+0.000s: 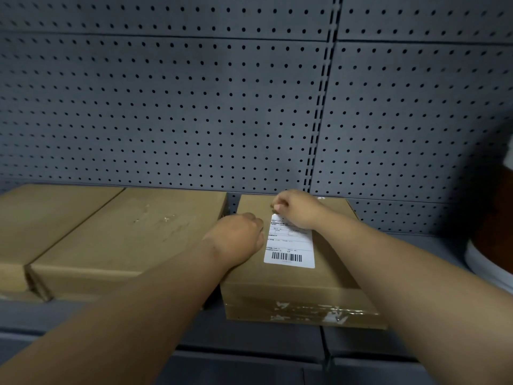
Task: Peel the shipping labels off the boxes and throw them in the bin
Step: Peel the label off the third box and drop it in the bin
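A small brown cardboard box (330,276) stands on the grey shelf, with a white shipping label (290,245) stuck on its top, barcode toward me. My right hand (298,208) is at the label's far edge, fingertips pinched there on its top corner. My left hand (238,237) rests as a loose fist on the box's left top edge, just left of the label. Torn tape remains run along the box's front face. No bin is in view.
Two larger flat cardboard boxes (122,234) lie side by side to the left on the shelf (249,337). A grey pegboard wall (194,107) closes the back. A dark and white rounded object (494,245) sits at the right edge.
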`<action>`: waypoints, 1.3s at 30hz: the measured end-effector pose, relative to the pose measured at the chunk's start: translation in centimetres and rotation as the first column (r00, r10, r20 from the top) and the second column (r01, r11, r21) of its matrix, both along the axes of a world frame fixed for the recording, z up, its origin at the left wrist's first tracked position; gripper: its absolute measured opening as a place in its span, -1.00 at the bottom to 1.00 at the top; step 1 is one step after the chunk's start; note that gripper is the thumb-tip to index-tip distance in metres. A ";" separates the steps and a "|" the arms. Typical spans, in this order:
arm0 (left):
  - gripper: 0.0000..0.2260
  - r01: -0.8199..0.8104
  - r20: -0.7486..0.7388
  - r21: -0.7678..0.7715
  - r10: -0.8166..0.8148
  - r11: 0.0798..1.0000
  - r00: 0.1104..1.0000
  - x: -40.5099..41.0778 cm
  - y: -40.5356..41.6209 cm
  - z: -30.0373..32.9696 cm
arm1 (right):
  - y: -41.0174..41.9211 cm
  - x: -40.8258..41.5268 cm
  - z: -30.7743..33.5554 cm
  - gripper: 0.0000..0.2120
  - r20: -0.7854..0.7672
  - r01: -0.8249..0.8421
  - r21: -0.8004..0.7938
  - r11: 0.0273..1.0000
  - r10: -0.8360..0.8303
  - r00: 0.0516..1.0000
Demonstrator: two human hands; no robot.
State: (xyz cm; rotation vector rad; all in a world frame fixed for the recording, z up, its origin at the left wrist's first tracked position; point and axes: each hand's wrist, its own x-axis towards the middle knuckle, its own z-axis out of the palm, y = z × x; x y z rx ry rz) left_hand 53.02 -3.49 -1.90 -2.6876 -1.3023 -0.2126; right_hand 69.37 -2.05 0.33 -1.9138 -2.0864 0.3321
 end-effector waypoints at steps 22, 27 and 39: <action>-0.73 -0.013 -0.030 -0.006 0.013 1.000 0.999 0.1 -0.2 0.1 | -1.8 1.8 1.8 -0.91 0.136 -0.133 0.050 0.990 0.125 0.983; -0.74 -0.025 -0.030 -0.020 0.024 0.999 0.999 0.2 -0.1 0.1 | -2.0 2.4 1.7 -0.68 -0.160 -0.057 0.099 0.993 0.073 0.984; -0.74 -0.014 -0.028 0.015 0.014 1.000 1.000 0.1 -0.2 0.0 | -2.0 1.2 -0.5 -0.85 -0.067 -0.152 0.104 0.983 0.159 0.985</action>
